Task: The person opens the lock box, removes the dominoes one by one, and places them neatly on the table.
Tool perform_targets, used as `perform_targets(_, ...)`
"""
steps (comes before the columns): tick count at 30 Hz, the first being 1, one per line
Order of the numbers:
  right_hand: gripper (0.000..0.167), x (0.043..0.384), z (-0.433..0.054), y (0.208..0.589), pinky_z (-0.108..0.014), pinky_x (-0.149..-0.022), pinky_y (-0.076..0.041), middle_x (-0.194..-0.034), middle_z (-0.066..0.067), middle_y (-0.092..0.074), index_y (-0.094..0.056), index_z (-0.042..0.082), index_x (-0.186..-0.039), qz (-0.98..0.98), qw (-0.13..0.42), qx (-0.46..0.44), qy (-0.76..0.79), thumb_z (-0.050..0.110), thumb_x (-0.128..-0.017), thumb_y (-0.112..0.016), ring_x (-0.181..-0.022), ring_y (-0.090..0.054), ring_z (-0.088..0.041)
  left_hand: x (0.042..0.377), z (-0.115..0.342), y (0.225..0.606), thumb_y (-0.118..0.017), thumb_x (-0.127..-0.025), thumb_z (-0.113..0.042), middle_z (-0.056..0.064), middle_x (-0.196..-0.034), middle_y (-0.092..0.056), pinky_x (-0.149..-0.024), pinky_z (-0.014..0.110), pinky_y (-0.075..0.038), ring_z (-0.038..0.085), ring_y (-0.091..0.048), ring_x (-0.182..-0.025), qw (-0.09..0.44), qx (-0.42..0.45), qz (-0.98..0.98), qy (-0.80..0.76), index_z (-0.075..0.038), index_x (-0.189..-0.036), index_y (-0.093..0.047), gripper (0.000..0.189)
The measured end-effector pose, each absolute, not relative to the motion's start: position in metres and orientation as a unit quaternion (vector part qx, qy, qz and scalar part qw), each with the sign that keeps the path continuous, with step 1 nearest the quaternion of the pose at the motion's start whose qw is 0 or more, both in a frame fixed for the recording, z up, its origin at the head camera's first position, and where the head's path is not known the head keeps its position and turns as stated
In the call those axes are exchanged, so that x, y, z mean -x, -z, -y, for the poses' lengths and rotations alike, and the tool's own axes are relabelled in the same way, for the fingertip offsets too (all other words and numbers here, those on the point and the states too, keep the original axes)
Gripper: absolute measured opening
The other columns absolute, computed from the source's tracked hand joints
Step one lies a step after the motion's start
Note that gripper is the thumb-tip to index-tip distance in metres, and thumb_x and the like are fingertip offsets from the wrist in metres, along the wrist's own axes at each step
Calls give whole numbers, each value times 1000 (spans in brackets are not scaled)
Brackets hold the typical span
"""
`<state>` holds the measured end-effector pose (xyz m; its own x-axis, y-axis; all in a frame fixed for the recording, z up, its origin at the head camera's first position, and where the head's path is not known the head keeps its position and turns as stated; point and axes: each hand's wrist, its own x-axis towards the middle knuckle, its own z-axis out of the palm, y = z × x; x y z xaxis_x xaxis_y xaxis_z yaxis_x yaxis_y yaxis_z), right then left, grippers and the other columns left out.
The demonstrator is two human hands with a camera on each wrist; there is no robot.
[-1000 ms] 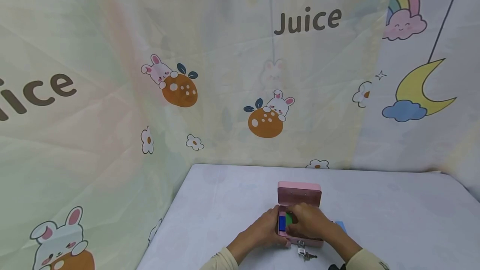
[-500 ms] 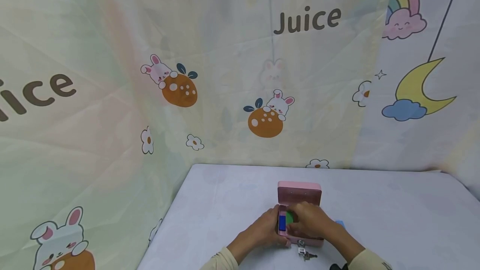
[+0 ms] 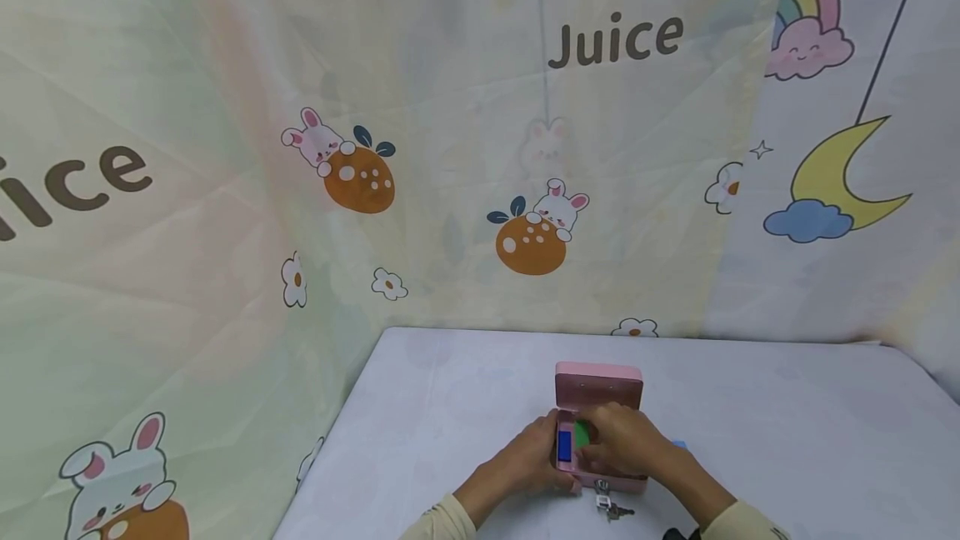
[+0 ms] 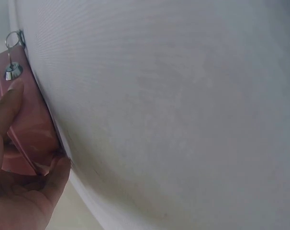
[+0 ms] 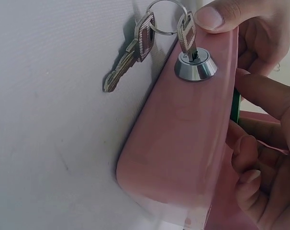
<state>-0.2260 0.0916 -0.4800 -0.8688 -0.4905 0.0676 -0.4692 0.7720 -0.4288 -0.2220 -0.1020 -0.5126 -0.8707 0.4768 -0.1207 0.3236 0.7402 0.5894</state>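
A pink metal cash box [image 3: 628, 485] stands on the table with its lid [image 3: 598, 386] raised at the back. My left hand [image 3: 534, 458] grips the box's left end, thumb on the front face in the left wrist view. Inside the box at the left lies a dark blue block [image 3: 564, 446]. Beside it my right hand [image 3: 618, 440] reaches in and pinches a flat green piece [image 3: 581, 433], whose edge [image 5: 236, 105] shows between thumb and fingers in the right wrist view. The hand hides most of the box's interior. A key [image 5: 187, 36] sits in the front lock [image 5: 196, 66].
A second key [image 5: 130, 52] hangs from the same ring at the box front. A light blue object [image 3: 679, 444] lies right of the box, partly behind the right forearm. Something black [image 3: 681, 534] shows at the bottom edge. Printed fabric walls [image 3: 450, 148] rise behind the white table [image 3: 465, 390].
The green piece has shifted slightly to the right, along with my right hand. The right forearm now covers more of the light blue object. My left hand and the box have stayed still.
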Motion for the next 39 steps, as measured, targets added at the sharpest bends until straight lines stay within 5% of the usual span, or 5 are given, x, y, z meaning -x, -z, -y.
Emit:
perform_targets(7, 45, 223, -94, 478, -24, -58, -40, -79, 11, -63, -72, 12, -114, -946, 19, 245, 213, 22, -74, -88, -67, -49, -8, 222, 102, 512, -92, -70, -35, -5, -138, -55, -112, 35, -44, 5, -53, -122, 129, -221, -922, -290, -22, -151, -33, 101)
perform_targets(14, 49, 225, -98, 477, -27, -62, -46, -89, 8, -68, -72, 12, -117, -947, 19, 237, 217, 20, -72, -90, -70, -51, -8, 222, 103, 512, -92, -70, -36, -5, -137, -55, -111, 35, -45, 4, -53, -120, 122, -229, -922, -288, -22, -150, -33, 101)
perform_targets(39, 44, 223, -107, 471, -29, -62, -48, -79, 10, -63, -73, 10, -112, -946, 47, 221, 234, 18, -71, -89, -70, -52, -9, 226, 101, 517, -92, -70, -34, -7, -138, -55, -111, 36, -45, 5, -53, -123, 129, -218, -922, -292, -25, -150, -34, 100)
